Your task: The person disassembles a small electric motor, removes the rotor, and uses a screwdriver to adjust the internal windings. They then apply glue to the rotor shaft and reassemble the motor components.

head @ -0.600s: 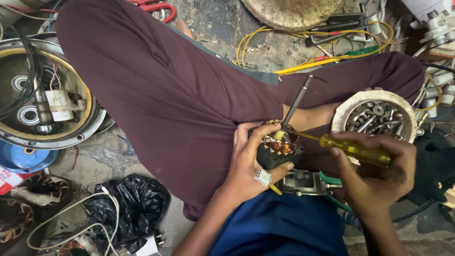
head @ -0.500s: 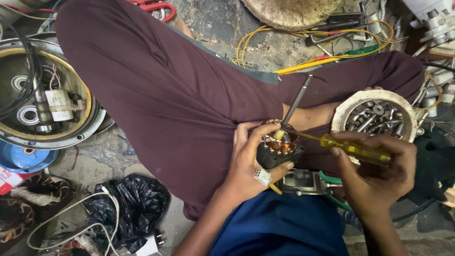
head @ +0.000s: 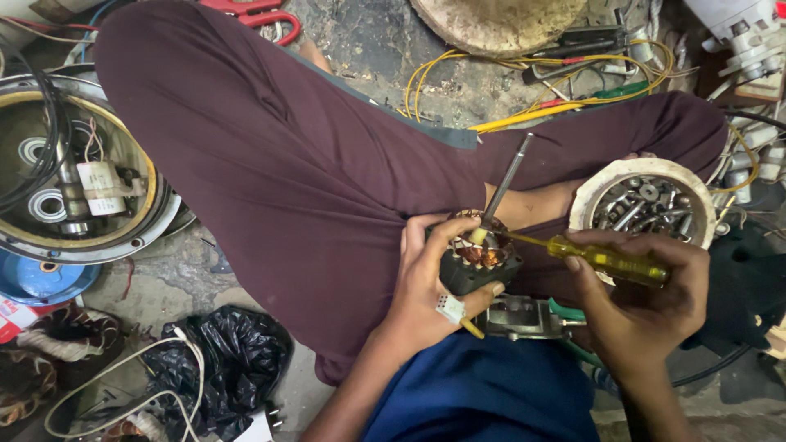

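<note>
L hand (head: 426, 282) wraps small motor stator (head: 479, 262) on lap | R hand (head: 647, 299) grips yellow screwdriver (head: 610, 260), tip in stator | bowl of bolts (head: 647, 205) just above R hand

A small white tag (head: 449, 308) hangs just below the left hand (head: 426, 286), at the base of the thumb. At the far left edge, a flat red-and-white packet (head: 11, 316) lies on the floor, partly cut off. A pale cylindrical part with a whitish label (head: 101, 185) sits inside the round metal housing (head: 155, 229) at left.
</note>
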